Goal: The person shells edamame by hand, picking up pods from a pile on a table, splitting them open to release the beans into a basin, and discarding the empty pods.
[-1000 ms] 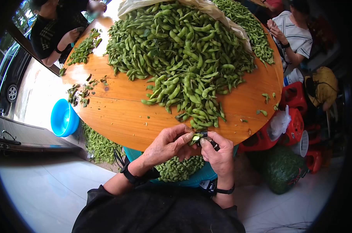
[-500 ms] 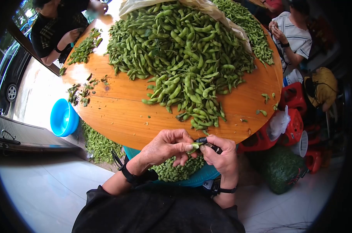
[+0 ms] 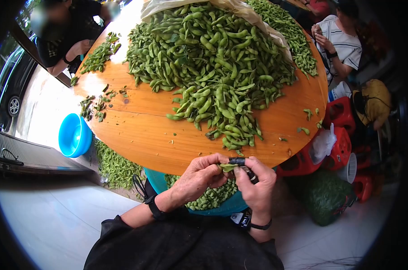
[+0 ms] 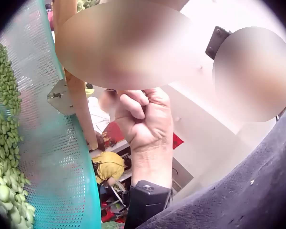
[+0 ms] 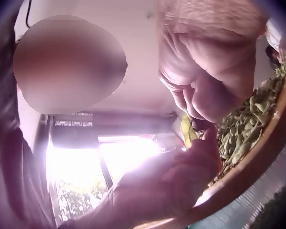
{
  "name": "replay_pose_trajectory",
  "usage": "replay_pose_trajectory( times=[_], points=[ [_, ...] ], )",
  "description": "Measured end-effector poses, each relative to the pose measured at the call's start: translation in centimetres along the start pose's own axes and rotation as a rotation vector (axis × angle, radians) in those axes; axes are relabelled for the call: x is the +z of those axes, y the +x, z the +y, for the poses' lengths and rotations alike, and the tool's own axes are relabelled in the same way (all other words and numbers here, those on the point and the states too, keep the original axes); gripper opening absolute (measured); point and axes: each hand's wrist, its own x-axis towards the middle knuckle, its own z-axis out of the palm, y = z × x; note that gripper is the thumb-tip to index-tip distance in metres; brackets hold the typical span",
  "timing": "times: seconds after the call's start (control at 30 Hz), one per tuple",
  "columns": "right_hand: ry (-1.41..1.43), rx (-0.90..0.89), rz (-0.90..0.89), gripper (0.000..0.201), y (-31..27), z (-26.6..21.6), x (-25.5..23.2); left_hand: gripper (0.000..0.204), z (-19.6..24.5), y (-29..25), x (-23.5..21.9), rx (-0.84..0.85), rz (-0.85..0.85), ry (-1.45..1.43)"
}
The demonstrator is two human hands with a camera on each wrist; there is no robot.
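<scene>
In the head view a green soybean pod [image 3: 229, 167] lies between the two hands, over the near edge of the table. My left hand [image 3: 198, 179] pinches one end of it, the other fingers curled under the palm. At the opposite end, my right hand [image 3: 257, 185] holds it between thumb and index finger; black bands wrap that thumb and finger. Beneath the hands, a teal basin [image 3: 155, 181] contains many shelled beans [image 3: 213, 196], partly hidden by the left hand. The right wrist view shows the pod [image 5: 187, 130] upright between the fingertips.
A large heap of pods [image 3: 213, 63] covers the middle of the round wooden table [image 3: 136, 130]. Stripped leaves [image 3: 96, 108] lie at its left. A blue basin [image 3: 73, 136] stands beyond the left edge, red stools [image 3: 341, 144] at the right. Two people sit across.
Both hands have come down slightly. The pod, showing its pale inside earlier, now shows a mostly green side. My left fingers are more curled, and the person at upper left has shifted.
</scene>
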Motion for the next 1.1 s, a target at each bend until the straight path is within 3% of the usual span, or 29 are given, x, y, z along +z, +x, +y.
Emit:
replay_pose_trajectory(
  times=[0.03, 0.1, 0.17, 0.23, 0.3, 0.37, 0.4, 0.43, 0.47, 0.5, 0.57, 0.63, 0.7, 0.77, 0.83, 0.87, 0.9, 0.97, 1.1],
  points=[
    [0.154, 0.18, -0.029, 0.009, -0.2, 0.1, -0.6, 0.026, 0.2, -0.1, -0.2, 0.002, -0.001, 0.001],
    [0.433, 0.378, -0.046, 0.009, -0.4, -0.6, -2.5, 0.031, 0.8, 0.0, -0.4, 0.014, -0.31, 0.381],
    [0.13, 0.188, -0.207, 0.015, -1.3, 1.4, -7.0, 0.027, 1.9, -0.7, 0.6, 0.057, -0.376, 0.501],
    [-0.257, -0.136, -0.53, 0.018, -1.6, 1.0, -11.8, 0.018, 2.8, -0.8, 0.4, 0.34, -0.706, 1.162],
    [-0.375, 0.033, -0.42, 0.018, -3.8, 1.3, -14.5, 0.026, 4.7, -0.5, 1.3, 0.35, -0.457, 1.251],
    [-0.641, 0.234, -0.195, 0.022, -4.9, 1.1, -15.3, 0.032, 4.2, 0.9, 1.1, 0.639, -0.003, 1.567],
    [-0.709, 0.309, -0.148, 0.022, -4.9, 1.0, -15.6, 0.032, 4.1, 1.8, 1.1, 0.644, -0.006, 1.568],
    [-0.709, 0.308, -0.145, 0.022, -4.9, 1.4, -15.4, 0.031, 4.2, 2.8, 1.1, 0.718, 0.096, 1.685],
    [-0.647, 0.263, -0.028, 0.02, -4.9, 2.3, -14.8, 0.031, 4.0, 3.5, 1.1, 0.789, 0.202, 1.801],
    [-0.581, 0.217, 0.089, 0.017, -4.8, 2.5, -14.1, 0.031, 3.5, 4.0, 0.9, 0.788, 0.202, 1.805],
    [-0.553, 0.191, 0.005, 0.02, -4.1, 2.5, -13.0, 0.029, 2.6, 4.7, 0.6, 0.906, 0.216, 1.828],
    [-0.535, 0.118, -0.059, 0.019, -2.8, 2.2, -11.3, 0.026, 2.6, 4.7, 0.9, 0.887, 0.23, 1.838],
    [-0.446, 0.052, -0.064, 0.017, -1.9, 2.1, -9.4, 0.027, 2.8, 4.6, 0.8, 0.875, 0.243, 1.669],
    [-0.235, 0.043, -0.045, 0.016, -1.1, 2.1, -6.9, 0.024, 4.0, 3.9, 1.2, 0.882, 0.196, 1.6],
    [-0.072, 0.117, -0.05, 0.016, -0.4, 2.3, -4.5, 0.016, 5.0, 3.3, 1.6, 0.383, 0.18, 1.123],
    [0.029, 0.13, -0.033, 0.018, -0.2, 3.0, -3.3, 0.011, 4.4, 3.7, 0.7, 0.452, 0.134, 0.888],
    [0.19, 0.231, -0.05, 0.021, 0.2, 2.1, -2.3, 0.011, 4.6, 3.5, 0.7, 0.451, 0.13, 0.889],
    [0.491, 0.337, -0.134, 0.024, 1.0, 1.0, -1.3, 0.01, 4.9, 2.8, 0.7, 0.25, 0.032, 0.533],
    [0.734, 0.404, -0.151, 0.025, 1.9, 1.9, -0.4, 0.009, 3.6, 2.5, 0.4, 0.345, 0.057, 0.435]
  ],
)
